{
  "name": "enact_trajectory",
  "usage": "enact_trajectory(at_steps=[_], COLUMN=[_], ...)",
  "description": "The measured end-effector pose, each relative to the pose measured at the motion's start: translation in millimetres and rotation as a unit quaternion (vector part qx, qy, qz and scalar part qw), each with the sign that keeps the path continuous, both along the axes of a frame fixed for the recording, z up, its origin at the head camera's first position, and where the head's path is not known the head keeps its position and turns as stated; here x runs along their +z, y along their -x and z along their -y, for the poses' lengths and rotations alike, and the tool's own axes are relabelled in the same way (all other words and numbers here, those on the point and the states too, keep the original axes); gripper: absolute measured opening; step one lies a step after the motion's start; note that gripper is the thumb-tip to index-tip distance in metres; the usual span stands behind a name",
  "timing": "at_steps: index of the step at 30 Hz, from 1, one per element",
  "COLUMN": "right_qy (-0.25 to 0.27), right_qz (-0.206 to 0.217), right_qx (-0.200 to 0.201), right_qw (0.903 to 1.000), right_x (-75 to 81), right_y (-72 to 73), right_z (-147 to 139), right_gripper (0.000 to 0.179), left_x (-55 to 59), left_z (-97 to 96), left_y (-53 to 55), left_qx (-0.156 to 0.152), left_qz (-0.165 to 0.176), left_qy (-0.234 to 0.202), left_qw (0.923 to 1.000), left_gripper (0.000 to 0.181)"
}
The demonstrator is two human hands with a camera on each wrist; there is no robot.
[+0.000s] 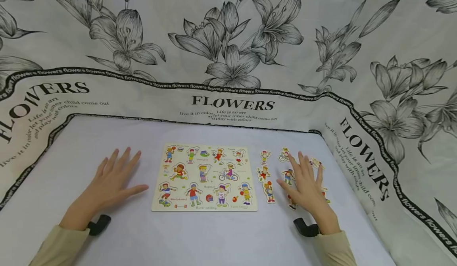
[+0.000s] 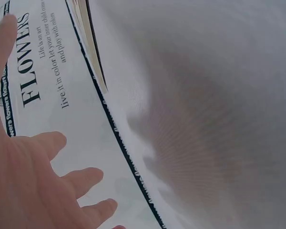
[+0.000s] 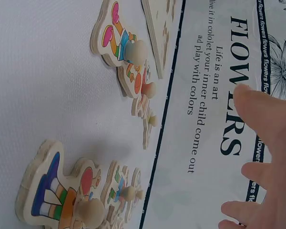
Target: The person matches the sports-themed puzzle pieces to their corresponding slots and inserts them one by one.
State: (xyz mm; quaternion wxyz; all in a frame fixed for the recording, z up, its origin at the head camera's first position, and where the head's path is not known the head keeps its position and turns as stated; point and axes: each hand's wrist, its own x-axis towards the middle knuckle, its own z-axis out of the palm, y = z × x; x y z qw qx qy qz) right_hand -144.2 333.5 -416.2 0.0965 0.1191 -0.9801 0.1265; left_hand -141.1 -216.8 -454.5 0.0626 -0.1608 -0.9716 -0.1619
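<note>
Left of a cream puzzle board (image 1: 191,175) printed with children playing sports, my left hand (image 1: 112,180) is held with fingers spread, touching no object. My right hand (image 1: 305,186) also has its fingers spread and holds nothing. It is over several loose wooden puzzle pieces and hides part of them. Nearest the board stand a column of pieces: a basketball player (image 1: 269,192), a footballer (image 1: 263,174) and another child figure (image 1: 265,157). In the right wrist view, a piece with pink shoes (image 3: 117,40) carries a round wooden knob (image 3: 136,51).
A white cloth (image 1: 200,238) covers the table. Flower-printed fabric (image 1: 233,103) rises as a wall at the back and both sides. Black straps (image 1: 100,225) are at the wrists. More knobbed pieces, one with purple shoes (image 3: 43,191), lie at lower left in the right wrist view.
</note>
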Motion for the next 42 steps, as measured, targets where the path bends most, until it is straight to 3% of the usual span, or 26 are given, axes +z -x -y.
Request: enact_trajectory(at_steps=[5, 10, 13, 17, 23, 26, 30, 34, 37, 40, 42], right_qy=[0.047, 0.109, 0.148, 0.194, 0.270, 0.317, 0.367, 0.412, 0.448, 0.462, 0.460], right_qz=[-0.046, -0.092, -0.123, -0.156, -0.131, -0.111, -0.099, -0.051, 0.003, 0.033, 0.047], right_qx=[0.012, 0.020, 0.028, 0.041, 0.024, 0.015, -0.005, -0.034, -0.041, -0.031, -0.025], right_qw=[0.9978, 0.9896, 0.9809, 0.9677, 0.9538, 0.9417, 0.9251, 0.9092, 0.8930, 0.8859, 0.8863], right_x=[-3.1, -6.8, -7.7, -8.1, -8.4, -9.9, -12.4, -3.1, 0.3, -6.2, -8.9], right_y=[4.4, 11.0, 14.9, 19.8, 23.1, 25.6, 26.8, 19.4, 14.2, 14.0, 13.6], right_z=[-0.4, 1.8, 4.0, 8.1, 20.5, 29.5, 42.1, 55.8, 58.8, 54.6, 52.3], right_gripper=[0.078, 0.068, 0.063, 0.058, 0.049, 0.043, 0.034, 0.027, 0.023, 0.020, 0.017], left_x=[1.3, 0.3, 0.2, -2.9, -11.6, -15.7, -21.5, -27.8, -31.8, -34.1, -35.0], left_z=[-3.9, -9.0, -11.7, -14.3, -15.8, -16.8, -18.1, -16.6, -16.4, -17.9, -18.9], left_y=[6.6, 15.3, 20.7, 28.8, 39.1, 42.3, 45.8, 48.6, 48.9, 47.0, 45.5], left_qx=[-0.017, -0.040, -0.062, -0.100, -0.123, -0.128, -0.139, -0.154, -0.164, -0.166, -0.165], left_qz=[0.023, 0.034, 0.066, 0.099, 0.139, 0.155, 0.156, 0.137, 0.107, 0.077, 0.063], left_qy=[-0.011, -0.020, -0.057, -0.124, -0.195, -0.222, -0.238, -0.236, -0.208, -0.159, -0.135], left_qw=[0.9995, 0.9984, 0.9943, 0.9822, 0.9631, 0.9539, 0.9484, 0.9498, 0.9585, 0.9702, 0.9750], left_gripper=[0.113, 0.125, 0.131, 0.137, 0.136, 0.135, 0.132, 0.131, 0.131, 0.130, 0.130])
